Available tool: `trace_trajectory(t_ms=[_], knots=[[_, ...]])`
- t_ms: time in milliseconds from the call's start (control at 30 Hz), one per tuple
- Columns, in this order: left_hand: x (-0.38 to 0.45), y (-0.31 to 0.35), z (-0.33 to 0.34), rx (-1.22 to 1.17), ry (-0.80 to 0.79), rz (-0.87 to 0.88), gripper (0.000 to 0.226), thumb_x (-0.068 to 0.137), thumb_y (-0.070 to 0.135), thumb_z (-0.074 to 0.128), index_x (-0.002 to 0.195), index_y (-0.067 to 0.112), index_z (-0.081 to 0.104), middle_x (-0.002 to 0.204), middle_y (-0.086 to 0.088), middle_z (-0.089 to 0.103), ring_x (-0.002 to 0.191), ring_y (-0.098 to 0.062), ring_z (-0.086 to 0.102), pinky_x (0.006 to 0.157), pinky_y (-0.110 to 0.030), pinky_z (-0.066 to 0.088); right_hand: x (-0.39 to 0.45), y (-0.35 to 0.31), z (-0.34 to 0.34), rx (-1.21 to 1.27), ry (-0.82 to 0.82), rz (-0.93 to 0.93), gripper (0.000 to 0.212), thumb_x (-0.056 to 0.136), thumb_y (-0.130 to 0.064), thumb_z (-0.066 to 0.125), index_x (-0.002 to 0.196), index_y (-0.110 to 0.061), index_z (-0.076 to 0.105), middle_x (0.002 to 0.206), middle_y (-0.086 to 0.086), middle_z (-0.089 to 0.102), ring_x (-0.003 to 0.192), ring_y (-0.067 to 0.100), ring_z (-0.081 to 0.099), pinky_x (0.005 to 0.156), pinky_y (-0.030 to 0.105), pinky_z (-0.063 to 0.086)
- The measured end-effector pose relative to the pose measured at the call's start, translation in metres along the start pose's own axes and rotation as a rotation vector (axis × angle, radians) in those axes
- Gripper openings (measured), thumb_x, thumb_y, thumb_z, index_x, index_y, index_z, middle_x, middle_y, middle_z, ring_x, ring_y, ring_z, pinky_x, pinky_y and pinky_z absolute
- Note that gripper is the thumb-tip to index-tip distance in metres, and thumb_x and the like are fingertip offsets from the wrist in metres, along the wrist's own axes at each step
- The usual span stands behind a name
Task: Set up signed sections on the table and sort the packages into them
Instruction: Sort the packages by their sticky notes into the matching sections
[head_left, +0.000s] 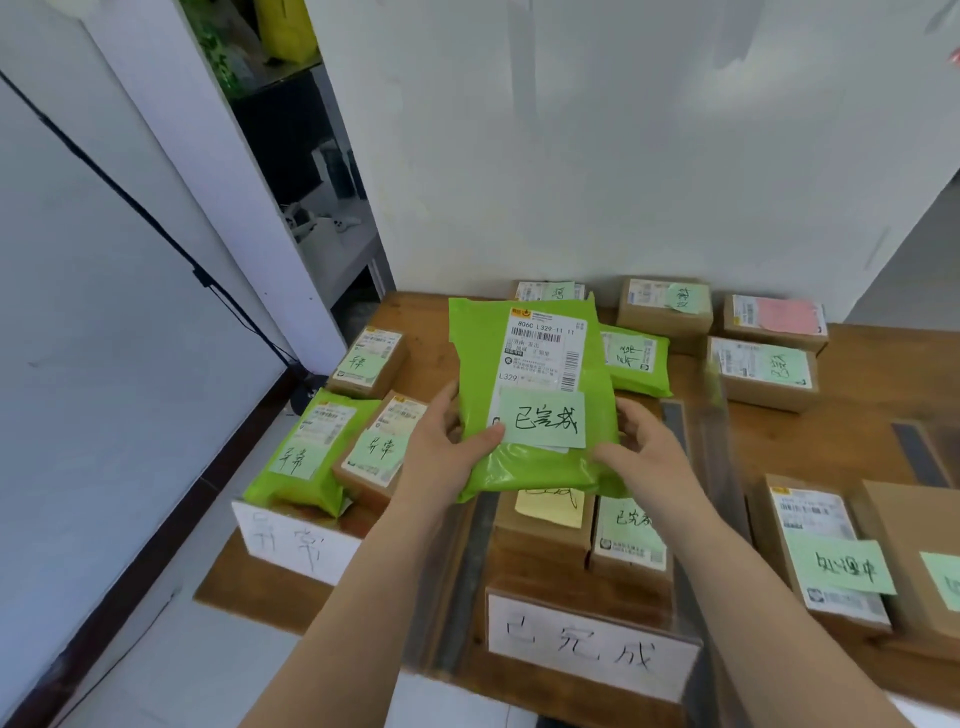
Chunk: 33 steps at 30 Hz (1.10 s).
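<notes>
Head view, item held: green mailer bag, long axis running away from the person, green note facing up; the left hand is closing on its near left edge, thumb on top, and the right hand is gripping its near right edge, both curled around the bag and keeping it clear of the table. Destination, by judgement: the middle section, lying directly beneath and toward the person from both hands, behind the white sign whose characters are matching the note; both hands are sitting equally near.
</notes>
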<state>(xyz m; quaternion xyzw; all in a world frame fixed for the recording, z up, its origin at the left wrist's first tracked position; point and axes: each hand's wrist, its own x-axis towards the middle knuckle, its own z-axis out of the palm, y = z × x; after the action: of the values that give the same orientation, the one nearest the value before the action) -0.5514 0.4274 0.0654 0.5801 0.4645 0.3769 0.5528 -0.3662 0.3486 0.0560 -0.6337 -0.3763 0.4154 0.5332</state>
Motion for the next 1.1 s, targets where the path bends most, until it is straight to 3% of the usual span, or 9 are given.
trace_trajectory(t_ms=[167, 300, 467, 567, 667, 733, 800, 1000, 1100], knots=[[0.045, -0.007, 0.024, 0.051, -0.018, -0.022, 0.051, 0.079, 0.009, 0.071, 0.103, 0.046, 0.047, 0.093, 0.023, 0.062, 0.085, 0.004, 0.062, 0.065, -0.016, 0.055, 0.043, 0.005, -0.015, 0.056, 0.027, 0.068, 0.025, 0.081, -0.018, 0.069, 0.099, -0.032, 0.059, 0.102, -0.010, 0.067, 0.088, 0.007, 0.066, 0.064, 0.018, 0.052], [0.076, -0.016, 0.041, 0.110, -0.032, -0.028, 0.054, 0.080, 0.008, 0.070, 0.115, 0.037, 0.042, 0.092, 0.025, 0.057, 0.084, 0.006, 0.056, 0.064, -0.008, 0.050, 0.074, 0.016, -0.021, -0.036, 0.088, 0.100, 0.039, 0.078, -0.019, 0.073, 0.113, -0.021, 0.056, 0.103, -0.007, 0.065, 0.094, 0.012, 0.063, 0.077, 0.028, 0.053], [0.115, -0.034, 0.060, 0.158, -0.057, -0.036, 0.056, 0.080, 0.008, 0.068, 0.130, 0.024, 0.046, 0.105, 0.011, 0.061, 0.094, -0.004, 0.058, 0.085, -0.022, 0.048, 0.108, 0.034, -0.027, -0.125, 0.126, 0.108, 0.041, 0.078, -0.019, 0.073, 0.113, -0.022, 0.052, 0.098, -0.012, 0.059, 0.090, 0.006, 0.057, 0.074, 0.022, 0.049], [0.137, -0.046, 0.070, 0.194, -0.060, -0.036, 0.058, 0.080, 0.011, 0.069, 0.132, 0.020, 0.046, 0.115, 0.001, 0.061, 0.103, -0.014, 0.056, 0.080, -0.013, 0.044, 0.129, 0.044, -0.031, -0.175, 0.159, 0.105, 0.040, 0.078, -0.018, 0.073, 0.111, -0.021, 0.051, 0.097, -0.010, 0.058, 0.088, 0.007, 0.056, 0.073, 0.019, 0.047], [0.155, -0.059, 0.075, 0.241, -0.056, -0.033, 0.060, 0.080, 0.014, 0.070, 0.135, 0.019, 0.045, 0.120, -0.003, 0.060, 0.106, -0.020, 0.056, 0.087, -0.030, 0.049, 0.147, 0.057, -0.031, -0.237, 0.177, 0.105, 0.039, 0.077, -0.017, 0.074, 0.109, -0.021, 0.050, 0.098, -0.008, 0.059, 0.089, 0.009, 0.056, 0.071, 0.018, 0.045], [0.164, -0.066, 0.079, 0.267, -0.067, -0.037, 0.061, 0.081, 0.013, 0.069, 0.136, 0.018, 0.044, 0.121, -0.005, 0.060, 0.107, -0.022, 0.055, 0.090, -0.038, 0.049, 0.156, 0.066, -0.031, -0.277, 0.176, 0.127, 0.044, 0.077, -0.019, 0.074, 0.115, -0.015, 0.051, 0.105, -0.003, 0.060, 0.095, 0.013, 0.057, 0.079, 0.028, 0.049], [0.171, -0.074, 0.081, 0.299, -0.091, -0.027, 0.061, 0.081, 0.012, 0.069, 0.136, 0.018, 0.043, 0.121, -0.002, 0.059, 0.108, -0.020, 0.054, 0.092, -0.035, 0.047, 0.162, 0.077, -0.030, -0.316, 0.173, 0.159, 0.047, 0.077, -0.019, 0.075, 0.116, -0.011, 0.051, 0.112, 0.001, 0.062, 0.099, 0.017, 0.058, 0.084, 0.035, 0.050], [0.166, -0.102, 0.078, 0.375, -0.156, -0.038, 0.060, 0.081, 0.012, 0.068, 0.135, 0.018, 0.043, 0.126, 0.001, 0.057, 0.112, -0.016, 0.052, 0.093, -0.025, 0.040, 0.153, 0.105, -0.025, -0.404, 0.169, 0.229, 0.043, 0.074, -0.021, 0.077, 0.107, -0.014, 0.050, 0.111, 0.003, 0.062, 0.089, 0.011, 0.052, 0.075, 0.025, 0.043], [0.161, -0.109, 0.075, 0.374, -0.161, -0.045, 0.057, 0.081, 0.010, 0.067, 0.132, 0.020, 0.045, 0.115, 0.008, 0.057, 0.107, -0.014, 0.053, 0.087, -0.020, 0.038, 0.146, 0.111, -0.021, -0.430, 0.156, 0.245, 0.045, 0.075, -0.022, 0.076, 0.111, -0.013, 0.051, 0.114, 0.005, 0.063, 0.090, 0.012, 0.052, 0.075, 0.025, 0.044]])
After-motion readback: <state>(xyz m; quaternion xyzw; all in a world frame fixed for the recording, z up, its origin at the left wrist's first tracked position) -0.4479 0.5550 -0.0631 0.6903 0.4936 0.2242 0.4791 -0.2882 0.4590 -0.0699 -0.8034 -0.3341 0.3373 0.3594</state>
